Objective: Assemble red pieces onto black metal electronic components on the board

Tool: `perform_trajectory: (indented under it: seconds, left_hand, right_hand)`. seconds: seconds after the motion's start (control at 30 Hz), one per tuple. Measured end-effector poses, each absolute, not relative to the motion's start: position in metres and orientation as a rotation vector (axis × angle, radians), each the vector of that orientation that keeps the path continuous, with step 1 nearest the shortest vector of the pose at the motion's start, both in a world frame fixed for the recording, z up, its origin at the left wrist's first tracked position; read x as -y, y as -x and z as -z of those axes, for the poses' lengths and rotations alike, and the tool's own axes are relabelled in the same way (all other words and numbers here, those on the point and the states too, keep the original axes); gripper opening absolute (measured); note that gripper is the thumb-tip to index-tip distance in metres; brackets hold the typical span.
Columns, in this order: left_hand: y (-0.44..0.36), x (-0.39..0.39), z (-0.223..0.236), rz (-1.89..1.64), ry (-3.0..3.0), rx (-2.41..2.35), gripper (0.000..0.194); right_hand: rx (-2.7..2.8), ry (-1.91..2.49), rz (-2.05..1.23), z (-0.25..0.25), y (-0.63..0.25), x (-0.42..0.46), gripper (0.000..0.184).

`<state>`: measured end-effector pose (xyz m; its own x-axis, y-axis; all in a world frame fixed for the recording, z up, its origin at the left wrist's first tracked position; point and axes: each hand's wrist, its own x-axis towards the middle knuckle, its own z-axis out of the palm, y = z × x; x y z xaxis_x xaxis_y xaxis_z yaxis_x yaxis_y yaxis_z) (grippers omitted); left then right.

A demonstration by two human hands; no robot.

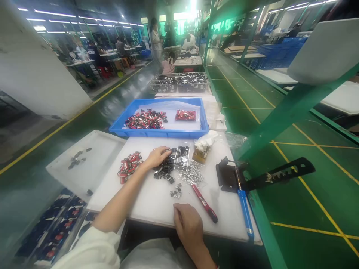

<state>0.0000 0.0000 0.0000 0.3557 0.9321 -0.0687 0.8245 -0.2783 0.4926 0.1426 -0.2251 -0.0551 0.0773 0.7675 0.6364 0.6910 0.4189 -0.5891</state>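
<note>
My left hand [158,156] reaches over the left edge of a heap of small black parts [165,172]. Its fingers stretch forward and touch the heap; the fingertips are partly hidden among the parts. At the front edge of the white work board [151,201] rests my right hand [189,224], fingers curled in; whatever they may hold is hidden. Just ahead of it lie several small metal pieces [176,191]. A red-handled tool [204,203] lies to its right. Loose metal pins [192,173] are spread beside a clear box of black parts [182,156].
Red and black parts [129,166] are piled left of my forearm. Behind stands a blue tray [157,133] with more parts and a red bag [185,115]. A blue-handled soldering iron [245,213] and a black metal bracket [277,175] are at right, near a green post [269,127].
</note>
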Motion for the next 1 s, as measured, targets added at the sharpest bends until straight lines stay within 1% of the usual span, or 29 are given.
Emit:
perform_trajectory:
  seconds: [0.3, 0.5, 0.7, 1.0]
  left_hand:
    - [0.004, 0.022, -0.005, -0.346, -2.164, -1.568, 0.042]
    - [0.016, 0.022, -0.012, -0.407, -2.126, -1.554, 0.037]
    - [0.024, 0.022, -0.004, -0.424, -2.052, -1.642, 0.033]
    - [0.027, 0.026, 0.007, -0.6, -1.989, -1.553, 0.031]
  right_hand:
    - [1.67, 1.348, -0.027, 0.063, -0.138, 0.226, 0.023]
    - [1.673, 1.414, -0.017, 0.072, -0.136, 0.228, 0.023]
    - [1.671, 1.481, -0.02, 0.089, -0.136, 0.229, 0.024]
    - [1.658, 1.484, -0.004, 0.092, -0.136, 0.227, 0.025]
